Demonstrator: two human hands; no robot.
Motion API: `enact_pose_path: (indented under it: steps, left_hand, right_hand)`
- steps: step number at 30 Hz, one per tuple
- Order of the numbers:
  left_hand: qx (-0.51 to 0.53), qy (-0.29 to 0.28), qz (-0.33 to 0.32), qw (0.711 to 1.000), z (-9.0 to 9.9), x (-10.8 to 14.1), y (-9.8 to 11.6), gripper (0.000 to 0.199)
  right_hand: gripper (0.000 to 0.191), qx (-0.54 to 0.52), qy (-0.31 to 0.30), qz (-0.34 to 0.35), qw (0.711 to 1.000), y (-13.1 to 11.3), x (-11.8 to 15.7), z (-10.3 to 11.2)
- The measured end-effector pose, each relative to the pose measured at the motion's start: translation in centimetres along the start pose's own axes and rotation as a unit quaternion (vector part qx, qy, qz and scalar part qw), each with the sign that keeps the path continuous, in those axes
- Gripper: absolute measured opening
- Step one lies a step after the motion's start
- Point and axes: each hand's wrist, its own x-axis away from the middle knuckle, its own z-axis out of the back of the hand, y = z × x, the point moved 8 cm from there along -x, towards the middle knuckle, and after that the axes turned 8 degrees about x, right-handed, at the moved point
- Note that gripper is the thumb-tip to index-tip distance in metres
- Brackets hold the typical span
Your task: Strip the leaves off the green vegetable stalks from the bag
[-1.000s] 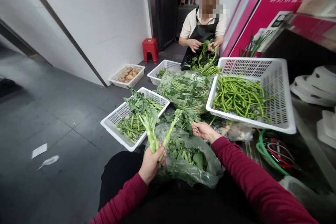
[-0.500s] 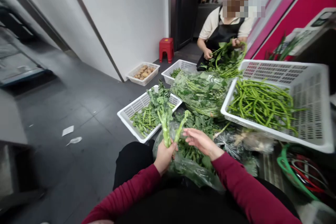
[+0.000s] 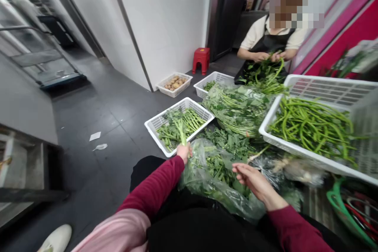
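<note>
The leafy stalks (image 3: pixel 180 128) are in the left hand (image 3: pixel 184 152), gripped low, with the pale stems running out of the fist toward eleven o'clock and the leaves lying over the white perforated basket (image 3: pixel 152 128). They look light; the stems are probably stiff and crisp enough to hold their line, while the leaves seem soft and easily bruised. The thick stem end looks the best place to take hold, with moderate pressure, as smooth skin could slip if damp. Nearly all the visible length lies beyond the fist, none of it toward the wrist.

The left fingers are closed round the stems, just beside the basket's near rim. At four o'clock from them, the right hand (image 3: pixel 254 179) is half open, fingers loosely curled and apart, with nothing evident in it; whether it brushes the clear plastic bag (image 3: pixel 191 181) cannot be told.

That bag, holding more greens (image 3: pixel 218 167), sits between the hands. Cut green pieces (image 3: pixel 193 120) lie in the basket. At one o'clock is a large bagged bundle of greens (image 3: pixel 239 106); at two, long beans (image 3: pixel 313 126) in a bigger basket (image 3: pixel 283 149). Potatoes (image 3: pixel 175 82) lie near twelve, and a co-worker's hands (image 3: pixel 277 56) handle greenery near one.
</note>
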Motion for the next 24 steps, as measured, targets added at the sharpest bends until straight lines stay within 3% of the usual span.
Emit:
enact_pose_path:
  steps: [3,5,7,10,14,17,19,20,22,24]
  left_hand:
    - [-0.002,-0.201,0.072,0.977,-5.1,5.9,-4.0,0.038]
    - [0.007,-0.367,0.151,0.918,-7.9,10.7,-5.8,0.045]
    - [0.006,-0.451,0.199,0.870,-8.8,13.9,-6.3,0.047]
    - [-0.005,-0.427,0.188,0.885,-8.8,14.3,-5.8,0.043]
    - [-0.037,-0.343,0.114,0.932,-8.4,13.6,-5.8,0.041]
    - [-0.063,-0.266,0.040,0.961,-8.4,12.8,-6.4,0.033]
    - [-0.051,-0.219,0.011,0.974,-8.7,11.8,-6.8,0.030]
    - [-0.036,-0.200,0.006,0.979,-8.9,11.2,-7.0,0.029]
    - [-0.006,-0.169,0.022,0.985,-8.9,9.9,-7.4,0.029]
    - [0.006,-0.146,0.060,0.987,-8.5,8.8,-7.6,0.031]
  right_hand:
    - [0.026,-0.033,-0.011,0.029,0.999,-1.5,0.3,-2.0]
    - [0.026,-0.085,-0.025,0.049,0.995,-2.9,0.5,-3.2]
    - [0.025,-0.137,-0.016,0.086,0.987,-4.6,0.8,-3.5]
    - [0.026,-0.164,0.036,0.139,0.976,-5.9,1.7,-2.1]
    - [0.024,-0.118,0.089,0.095,0.985,-3.4,2.5,-0.2]
    - [0.018,0.037,0.208,0.091,0.973,-1.8,3.2,1.7]
    - [0.018,0.208,0.263,0.183,0.924,-2.8,4.3,1.2]
    - [0.018,0.280,0.250,0.248,0.893,-3.5,5.1,-0.1]
    - [0.015,0.367,0.144,0.371,0.841,-3.9,6.7,-3.9]
    - [0.014,0.385,0.037,0.420,0.821,-3.5,7.9,-6.7]
